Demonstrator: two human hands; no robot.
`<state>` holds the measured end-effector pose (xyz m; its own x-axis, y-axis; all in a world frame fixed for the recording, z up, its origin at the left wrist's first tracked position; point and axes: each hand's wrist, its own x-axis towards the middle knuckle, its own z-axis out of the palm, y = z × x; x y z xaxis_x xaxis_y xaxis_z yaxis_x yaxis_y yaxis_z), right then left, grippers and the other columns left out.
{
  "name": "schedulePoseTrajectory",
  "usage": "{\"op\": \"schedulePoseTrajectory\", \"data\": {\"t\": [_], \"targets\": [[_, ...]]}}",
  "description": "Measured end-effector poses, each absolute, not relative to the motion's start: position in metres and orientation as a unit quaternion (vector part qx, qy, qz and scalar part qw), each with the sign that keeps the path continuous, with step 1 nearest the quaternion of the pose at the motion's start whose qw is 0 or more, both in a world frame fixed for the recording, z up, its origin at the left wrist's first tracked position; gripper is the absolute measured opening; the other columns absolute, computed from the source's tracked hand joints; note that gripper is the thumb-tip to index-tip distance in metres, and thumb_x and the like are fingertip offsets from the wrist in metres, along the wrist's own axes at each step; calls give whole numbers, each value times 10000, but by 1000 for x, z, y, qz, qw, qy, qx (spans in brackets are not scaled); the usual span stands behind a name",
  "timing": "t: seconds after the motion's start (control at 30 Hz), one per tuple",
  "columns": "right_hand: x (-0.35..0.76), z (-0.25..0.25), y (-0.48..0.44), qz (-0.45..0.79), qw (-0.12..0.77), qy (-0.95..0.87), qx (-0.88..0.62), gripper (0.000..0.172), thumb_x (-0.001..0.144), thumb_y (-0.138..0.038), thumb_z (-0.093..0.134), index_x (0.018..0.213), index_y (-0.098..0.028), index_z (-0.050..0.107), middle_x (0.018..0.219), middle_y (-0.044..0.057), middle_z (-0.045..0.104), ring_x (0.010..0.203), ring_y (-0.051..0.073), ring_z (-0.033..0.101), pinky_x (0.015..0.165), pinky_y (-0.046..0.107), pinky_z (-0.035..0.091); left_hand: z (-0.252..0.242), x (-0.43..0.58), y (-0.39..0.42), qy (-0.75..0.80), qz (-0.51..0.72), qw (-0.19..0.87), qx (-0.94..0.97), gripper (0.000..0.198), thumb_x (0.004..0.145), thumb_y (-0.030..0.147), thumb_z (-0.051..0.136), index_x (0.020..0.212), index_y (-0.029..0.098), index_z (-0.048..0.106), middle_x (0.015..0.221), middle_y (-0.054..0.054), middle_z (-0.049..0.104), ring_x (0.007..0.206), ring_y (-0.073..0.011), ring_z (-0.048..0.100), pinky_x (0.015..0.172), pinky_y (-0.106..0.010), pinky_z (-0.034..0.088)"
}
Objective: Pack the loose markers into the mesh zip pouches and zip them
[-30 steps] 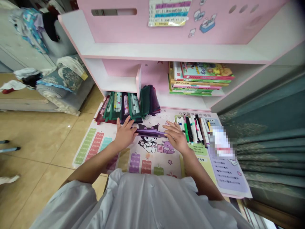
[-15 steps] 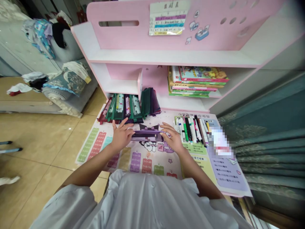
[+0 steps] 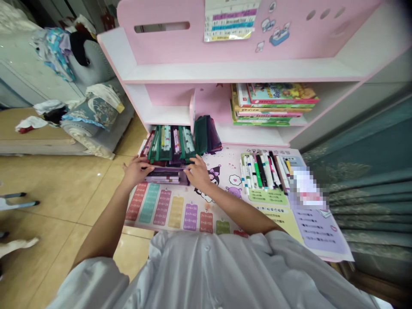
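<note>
My left hand (image 3: 137, 169) grips the left end of the purple case (image 3: 165, 177), fingers curled over its edge, and my right hand (image 3: 198, 172) clasps the right end the same way. The purple case lies flat on the mat (image 3: 180, 212) at the desk's left side, just in front of the row of cases (image 3: 170, 146) standing packed under the shelf (image 3: 238, 71). Pens (image 3: 264, 169) lie side by side, apart from my right hand, with books (image 3: 273, 105) stacked in the cubby above them
</note>
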<state>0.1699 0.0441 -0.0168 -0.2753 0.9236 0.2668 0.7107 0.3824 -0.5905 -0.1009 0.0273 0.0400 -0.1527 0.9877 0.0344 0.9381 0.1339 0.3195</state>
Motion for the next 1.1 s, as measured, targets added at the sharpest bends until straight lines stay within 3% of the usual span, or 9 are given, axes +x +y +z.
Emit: {"op": "schedulePoseTrajectory", "data": {"t": [0.3,0.47,0.67,0.87,1.0,1.1], "targets": [[153,-30,42,98,265,-786,-550,211,901,-316,627,899,-159,768,1439,155,534,1481,382,269,1181,585,278,11,-114,33,759,117,105,632,148,844,409,670,854,324,791,1379,-31,624,1420,-409,368,1089,-786,173],[150,-36,42,94,262,-787,-551,239,928,-335,589,920,-159,751,1504,172,466,1508,409,191,1181,644,207,-5,-110,30,765,174,37,619,175,840,433,676,849,295,783,1401,-78,599,1424,-420,349,1082,-800,136],[157,-29,44,111,287,-774,-554,221,903,-350,623,901,-162,739,1485,180,481,1503,419,199,1165,662,222,-14,-100,24,763,225,-22,606,259,881,455,616,875,243,764,1399,-115,575,1431,-440,319,1086,-801,101],[203,-15,77,40,400,-681,-612,283,906,-425,597,880,-175,728,1454,174,492,1497,414,199,1166,643,243,5,-75,24,756,292,-70,582,291,905,465,571,942,224,731,1370,-148,584,1457,-399,303,1124,-748,88],[221,-11,102,31,375,-651,-659,332,889,-439,626,801,-136,730,1451,212,490,1487,456,193,1154,692,208,25,-37,36,708,296,-67,637,248,914,417,563,924,236,733,1390,-128,578,1476,-374,286,1158,-709,17],[218,-12,111,44,353,-663,-658,357,874,-443,648,753,-117,730,1477,228,470,1489,469,173,1153,713,184,31,-3,49,685,287,-50,667,209,904,378,578,898,242,737,1356,-126,604,1463,-379,320,1156,-722,33]]}}
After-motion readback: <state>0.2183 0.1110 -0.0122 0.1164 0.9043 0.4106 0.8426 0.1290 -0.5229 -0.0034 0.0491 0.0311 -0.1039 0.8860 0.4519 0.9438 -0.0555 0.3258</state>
